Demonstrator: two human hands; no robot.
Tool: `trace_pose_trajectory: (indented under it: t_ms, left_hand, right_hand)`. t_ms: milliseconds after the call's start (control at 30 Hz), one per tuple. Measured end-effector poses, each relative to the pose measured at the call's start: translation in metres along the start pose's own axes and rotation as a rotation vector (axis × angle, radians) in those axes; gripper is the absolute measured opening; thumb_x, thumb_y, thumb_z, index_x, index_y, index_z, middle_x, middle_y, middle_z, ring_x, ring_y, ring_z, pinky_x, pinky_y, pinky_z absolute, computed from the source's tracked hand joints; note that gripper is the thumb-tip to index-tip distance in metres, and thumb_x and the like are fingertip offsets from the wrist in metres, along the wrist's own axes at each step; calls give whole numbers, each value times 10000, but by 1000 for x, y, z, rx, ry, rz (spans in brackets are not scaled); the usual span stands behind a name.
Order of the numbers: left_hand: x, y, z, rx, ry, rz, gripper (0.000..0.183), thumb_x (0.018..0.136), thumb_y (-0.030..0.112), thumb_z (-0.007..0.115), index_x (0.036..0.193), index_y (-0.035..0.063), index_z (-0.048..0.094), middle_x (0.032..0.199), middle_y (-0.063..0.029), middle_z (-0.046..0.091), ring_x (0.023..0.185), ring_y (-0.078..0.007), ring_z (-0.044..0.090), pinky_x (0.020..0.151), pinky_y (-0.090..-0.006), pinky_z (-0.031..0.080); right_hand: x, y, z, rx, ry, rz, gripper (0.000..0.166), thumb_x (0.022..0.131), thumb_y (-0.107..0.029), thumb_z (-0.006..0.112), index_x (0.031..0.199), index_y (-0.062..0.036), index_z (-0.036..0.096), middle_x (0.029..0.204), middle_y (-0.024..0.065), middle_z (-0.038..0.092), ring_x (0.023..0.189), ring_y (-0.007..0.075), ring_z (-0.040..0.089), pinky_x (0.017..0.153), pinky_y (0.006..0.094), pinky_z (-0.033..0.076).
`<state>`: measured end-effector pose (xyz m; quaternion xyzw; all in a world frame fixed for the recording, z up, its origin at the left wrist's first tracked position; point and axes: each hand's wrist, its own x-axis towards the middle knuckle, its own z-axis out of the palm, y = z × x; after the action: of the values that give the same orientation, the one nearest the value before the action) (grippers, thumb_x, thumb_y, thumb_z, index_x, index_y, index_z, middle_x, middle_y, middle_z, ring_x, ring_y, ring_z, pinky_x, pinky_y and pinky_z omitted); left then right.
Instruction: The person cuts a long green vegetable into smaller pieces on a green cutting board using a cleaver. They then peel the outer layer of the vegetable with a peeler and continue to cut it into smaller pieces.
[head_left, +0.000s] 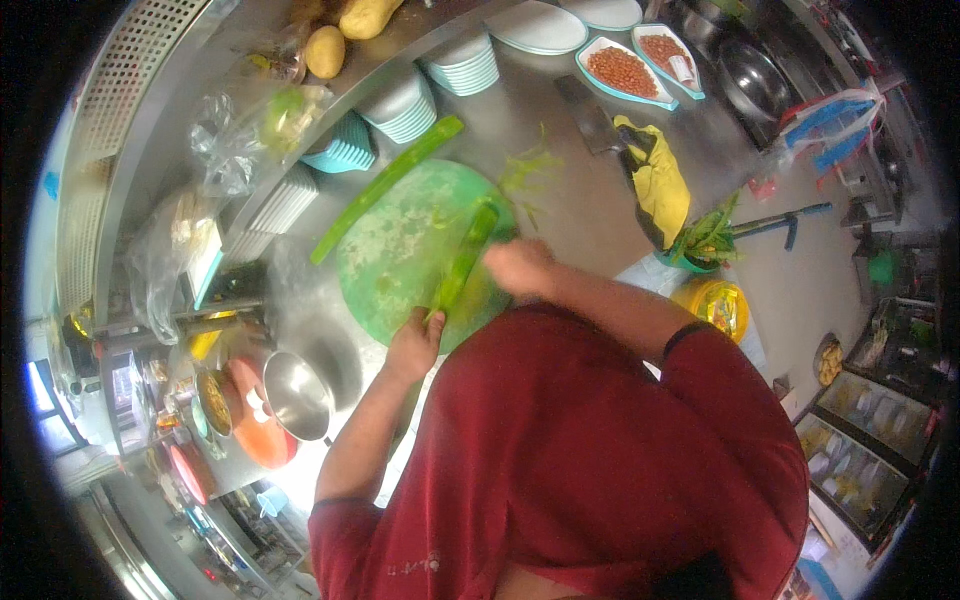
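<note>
My left hand (417, 346) grips the near end of a long green vegetable (466, 259), probably a cucumber or gourd, which lies slantwise over a round green cutting board (379, 259). Beside the vegetable's far half, on its right, my right hand (519, 266) is curled and blurred by motion. Whether it holds a small tool cannot be made out. A second long green vegetable (386, 187) rests along the board's upper left edge. Thin green peelings (531, 171) are scattered at the board's far right edge and on the steel counter (577, 217).
A dark cleaver (589, 116) and a yellow cloth (661, 184) lie to the right. Two boat-shaped dishes of peanuts (621, 73) and stacked bowls (401, 109) line the back. A steel bowl (298, 396) stands left. A yellow bucket (724, 307) is near my right elbow.
</note>
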<state>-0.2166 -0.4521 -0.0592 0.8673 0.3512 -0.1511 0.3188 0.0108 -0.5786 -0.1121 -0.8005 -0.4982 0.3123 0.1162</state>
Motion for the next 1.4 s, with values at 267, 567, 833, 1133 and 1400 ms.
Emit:
trace_pose_trajectory:
  t_ms: [267,567,833,1133,1400]
  left_hand:
    - [-2,17,-11,-27,-87,-91,576,956,487,462,1176,-43,516,1011,-321,620,996,-447,603,839,-472,475]
    - [-8,26,-24,34,-113,-104,528,939,458,503,1104,-40,557,987,-302,631,971,-450,604,832,-476,470]
    - [-8,14,-13,83,-72,22,529,918,459,554,1062,-50,562,921,-289,635,908,-439,618,765,-447,479]
    - [-5,18,-16,58,-185,-14,556,920,474,544,1110,-48,562,929,-288,636,917,-415,630,784,-444,477]
    - [-12,22,-22,81,-115,10,516,908,447,563,1097,-33,562,920,-286,635,901,-426,624,775,-459,476]
  right_hand:
    - [-9,12,14,132,66,-3,295,925,-298,432,940,-110,659,907,162,683,814,383,656,709,515,505]
    - [9,47,-11,112,117,214,308,920,-256,447,908,-40,667,910,198,678,848,368,666,730,496,513]
    - [15,61,8,147,48,178,304,924,-285,443,938,-72,659,919,178,683,839,375,661,746,501,504]
    - [-5,37,35,39,88,-76,325,932,-291,441,902,-48,655,828,193,674,743,363,664,684,487,518]
    - [-11,21,23,149,144,-44,323,944,-335,449,942,-78,646,875,179,676,808,373,660,725,515,507]
